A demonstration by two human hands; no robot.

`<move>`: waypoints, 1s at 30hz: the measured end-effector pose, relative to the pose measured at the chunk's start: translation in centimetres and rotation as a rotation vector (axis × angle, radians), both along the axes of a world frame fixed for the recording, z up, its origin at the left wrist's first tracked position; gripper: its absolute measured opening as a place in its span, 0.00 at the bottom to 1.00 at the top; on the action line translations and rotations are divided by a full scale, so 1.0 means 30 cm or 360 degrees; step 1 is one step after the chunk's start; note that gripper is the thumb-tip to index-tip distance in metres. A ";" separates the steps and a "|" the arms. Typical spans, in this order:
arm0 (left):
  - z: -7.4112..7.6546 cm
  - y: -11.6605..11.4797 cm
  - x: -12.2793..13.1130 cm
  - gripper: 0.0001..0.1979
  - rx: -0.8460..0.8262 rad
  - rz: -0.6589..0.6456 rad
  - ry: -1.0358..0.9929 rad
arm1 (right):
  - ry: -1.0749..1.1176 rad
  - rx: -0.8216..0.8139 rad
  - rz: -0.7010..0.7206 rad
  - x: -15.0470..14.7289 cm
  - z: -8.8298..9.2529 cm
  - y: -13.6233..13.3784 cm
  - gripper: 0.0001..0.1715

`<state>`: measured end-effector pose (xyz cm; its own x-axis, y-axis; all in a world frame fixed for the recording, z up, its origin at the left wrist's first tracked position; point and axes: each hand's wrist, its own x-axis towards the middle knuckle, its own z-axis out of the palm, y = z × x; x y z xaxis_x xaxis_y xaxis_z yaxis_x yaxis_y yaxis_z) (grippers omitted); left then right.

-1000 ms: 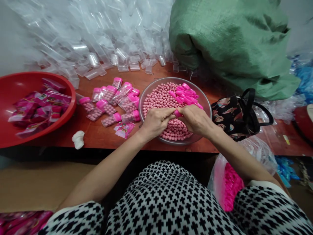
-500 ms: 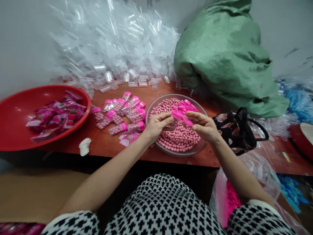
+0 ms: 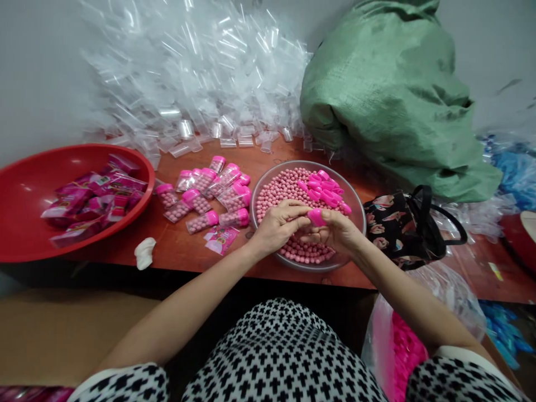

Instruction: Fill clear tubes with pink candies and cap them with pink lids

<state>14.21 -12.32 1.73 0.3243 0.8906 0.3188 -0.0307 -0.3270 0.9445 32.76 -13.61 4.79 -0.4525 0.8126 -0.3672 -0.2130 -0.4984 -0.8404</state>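
Observation:
Over a grey bowl [image 3: 358, 245] of pink balls [image 3: 278, 192], my two hands meet around a small container with a pink cap [image 3: 317, 217]. My left hand [image 3: 280, 226] is closed on the container's body, which its fingers mostly hide. My right hand [image 3: 335, 230] is wrapped round the capped end, thumb against the pink cap. Loose pink caps [image 3: 323, 188] lie on the balls at the back right of the bowl. Left of the bowl are several clear jars of pink balls with pink lids [image 3: 202, 221] and a pink printed card [image 3: 220, 239].
A red basin [image 3: 25, 223] with pink packets [image 3: 100, 195] stands at the left, near a white crumpled piece [image 3: 144, 253]. Clear tubes [image 3: 201, 72] are heaped behind. A green sack [image 3: 389, 95] and black floral bag [image 3: 391, 226] are at the right.
My hands have come together and slightly lower. The pink cap, earlier apart to the right of my left fingers, now sits under my right thumb. The view has shifted slightly.

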 end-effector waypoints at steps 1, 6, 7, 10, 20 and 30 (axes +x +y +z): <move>0.004 0.001 -0.002 0.10 0.0005 -0.0029 -0.0007 | 0.0026 0.0024 -0.0045 -0.013 -0.004 -0.002 0.21; 0.020 -0.002 -0.010 0.09 0.0064 -0.0065 -0.0075 | 0.0052 0.0131 -0.0278 -0.074 -0.012 -0.004 0.17; 0.022 -0.005 -0.009 0.10 0.0075 -0.0037 -0.0085 | 0.0040 0.0130 -0.0279 -0.080 -0.010 -0.001 0.17; 0.033 -0.011 -0.014 0.11 0.0062 0.0076 -0.0116 | -0.0043 0.0134 -0.0101 -0.080 0.009 0.025 0.21; -0.025 0.136 -0.381 0.19 -0.0066 0.0978 0.0244 | -0.0654 0.0953 -0.0148 -0.150 0.110 0.440 0.33; -0.122 0.278 -0.577 0.14 -0.0009 0.0967 0.1135 | -0.0944 0.0933 0.0010 -0.364 -0.003 0.805 0.13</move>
<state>-3.11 -3.99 -1.93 -0.0796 0.9725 0.2190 0.7309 -0.0924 0.6761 21.84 10.55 4.71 -0.3224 0.9444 -0.0643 0.3481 0.0551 -0.9358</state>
